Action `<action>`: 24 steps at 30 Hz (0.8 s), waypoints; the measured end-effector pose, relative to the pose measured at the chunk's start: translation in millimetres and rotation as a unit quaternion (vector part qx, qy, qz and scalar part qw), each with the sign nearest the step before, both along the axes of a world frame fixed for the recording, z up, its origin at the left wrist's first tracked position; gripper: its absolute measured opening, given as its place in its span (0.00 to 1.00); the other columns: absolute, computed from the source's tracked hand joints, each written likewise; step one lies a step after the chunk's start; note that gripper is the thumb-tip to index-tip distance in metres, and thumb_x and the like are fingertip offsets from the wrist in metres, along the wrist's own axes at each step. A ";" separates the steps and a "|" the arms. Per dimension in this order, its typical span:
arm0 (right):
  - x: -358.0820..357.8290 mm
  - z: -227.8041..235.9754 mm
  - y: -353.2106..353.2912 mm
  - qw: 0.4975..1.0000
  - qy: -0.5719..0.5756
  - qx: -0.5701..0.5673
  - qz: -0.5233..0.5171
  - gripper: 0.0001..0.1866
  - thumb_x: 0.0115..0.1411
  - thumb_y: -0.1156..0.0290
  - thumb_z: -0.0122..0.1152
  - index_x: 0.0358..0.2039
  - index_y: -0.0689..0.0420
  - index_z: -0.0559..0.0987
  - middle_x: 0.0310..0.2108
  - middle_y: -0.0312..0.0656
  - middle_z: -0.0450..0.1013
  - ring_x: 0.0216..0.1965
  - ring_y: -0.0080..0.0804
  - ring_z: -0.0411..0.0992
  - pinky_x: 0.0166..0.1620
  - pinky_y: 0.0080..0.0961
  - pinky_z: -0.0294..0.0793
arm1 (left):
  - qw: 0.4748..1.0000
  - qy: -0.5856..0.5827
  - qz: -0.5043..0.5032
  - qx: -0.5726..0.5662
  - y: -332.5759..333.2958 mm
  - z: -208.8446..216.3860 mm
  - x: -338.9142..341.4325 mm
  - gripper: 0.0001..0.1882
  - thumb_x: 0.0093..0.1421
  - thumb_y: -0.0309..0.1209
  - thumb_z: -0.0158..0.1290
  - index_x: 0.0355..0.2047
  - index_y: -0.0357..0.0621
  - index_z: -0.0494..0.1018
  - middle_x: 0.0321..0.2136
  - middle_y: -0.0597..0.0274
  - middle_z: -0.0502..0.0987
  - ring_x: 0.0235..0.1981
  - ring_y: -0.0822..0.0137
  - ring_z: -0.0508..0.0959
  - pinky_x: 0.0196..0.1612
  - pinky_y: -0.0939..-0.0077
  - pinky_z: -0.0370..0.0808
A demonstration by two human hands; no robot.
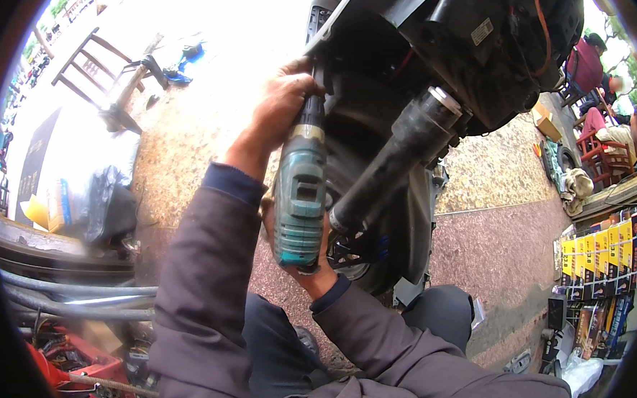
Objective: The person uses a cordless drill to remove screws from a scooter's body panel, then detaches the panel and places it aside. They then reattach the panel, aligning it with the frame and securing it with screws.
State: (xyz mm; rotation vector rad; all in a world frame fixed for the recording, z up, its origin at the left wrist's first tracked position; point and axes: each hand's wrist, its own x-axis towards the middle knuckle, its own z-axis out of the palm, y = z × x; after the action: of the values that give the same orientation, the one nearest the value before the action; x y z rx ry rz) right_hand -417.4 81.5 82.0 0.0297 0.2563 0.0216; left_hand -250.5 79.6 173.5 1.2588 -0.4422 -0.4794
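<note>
A teal power drill (301, 205) with a dark chuck (312, 114) points away from me, towards the lower edge of a scooter's front panel (330, 28). My right hand (319, 277) is closed round its handle, mostly hidden under the drill body. Ahead of the chuck, the fingers of my left hand (280, 100) are closed on the dark bit (319, 71), close to the panel edge. The bit's tip is not clear to see. To the right of the drill, a black fork tube (400, 156) slants across the scooter's wheel (383, 264).
A wooden chair (95, 68) stands far left, near a black plastic bag (111, 206). Hoses (76, 294) and a red toolbox (87, 360) lie at lower left. Yellow boxed goods (596, 257) hang on the right. Several people sit at upper right.
</note>
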 end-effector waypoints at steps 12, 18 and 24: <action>8.1 -17.5 -2.7 1.000 0.003 -0.028 -0.013 0.23 0.69 0.49 0.46 0.44 0.57 0.74 0.34 0.37 0.74 0.32 0.24 0.74 0.37 0.20 0.77 | 0.999 0.037 0.002 -0.036 7.9 -6.1 -1.2 0.27 0.58 0.24 0.50 0.59 0.30 0.64 0.32 0.53 0.78 0.24 0.70 0.78 0.26 0.79 0.78; 11.2 -22.9 -7.1 0.991 -0.056 -0.113 -0.043 0.25 0.62 0.49 0.57 0.46 0.59 0.73 0.43 0.44 0.73 0.46 0.32 0.72 0.57 0.28 0.73 | 0.998 0.047 0.023 -0.044 5.9 -20.0 9.6 0.22 0.59 0.25 0.51 0.53 0.27 0.69 0.34 0.49 0.77 0.27 0.66 0.79 0.29 0.76 0.78; 11.3 -10.1 -8.4 0.998 -0.051 -0.038 -0.010 0.22 0.71 0.50 0.42 0.42 0.56 0.75 0.31 0.36 0.75 0.27 0.22 0.75 0.30 0.19 0.79 | 0.999 -0.029 0.035 -0.004 8.4 -18.1 7.6 0.18 0.61 0.28 0.50 0.50 0.32 0.72 0.34 0.51 0.76 0.26 0.66 0.78 0.28 0.77 0.78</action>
State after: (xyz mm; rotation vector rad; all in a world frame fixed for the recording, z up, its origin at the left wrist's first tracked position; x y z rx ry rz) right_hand -406.1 73.1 71.9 -0.0450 0.1544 -0.0074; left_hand -242.9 88.0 155.4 1.2788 -0.4479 -0.3819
